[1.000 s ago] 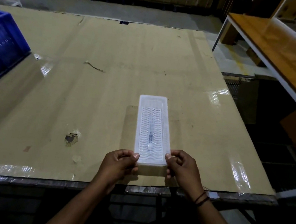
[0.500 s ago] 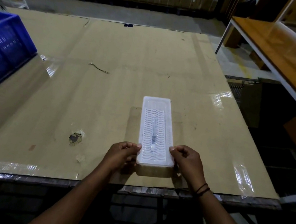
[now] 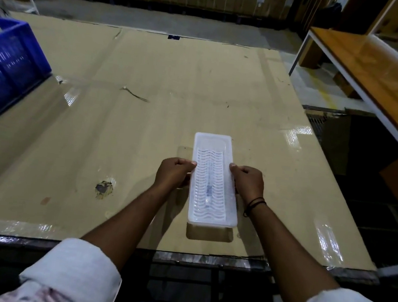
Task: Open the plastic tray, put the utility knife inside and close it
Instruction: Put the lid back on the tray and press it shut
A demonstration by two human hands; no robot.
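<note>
A long white translucent plastic tray (image 3: 218, 151) with a wavy slotted lid lies lengthwise on the cardboard-covered table (image 3: 152, 73), near its front edge. Its lid is down. Through the lid a slim dark shape, the utility knife (image 3: 208, 190), shows faintly along the middle. My left hand (image 3: 173, 174) presses the tray's left long side at mid-length, thumb on the lid rim. My right hand (image 3: 248, 182) holds the right long side opposite it, a dark band on its wrist.
A blue slotted plastic crate (image 3: 4, 67) stands at the table's left edge. A torn hole (image 3: 104, 187) marks the cardboard left of my arms. A wooden bench with a white frame (image 3: 374, 80) runs along the right, across a dark gap. Stacked cartons line the back wall.
Both hands slid from the tray's near end corners forward to the middle of its long sides. The tray stayed in place with its lid down.
</note>
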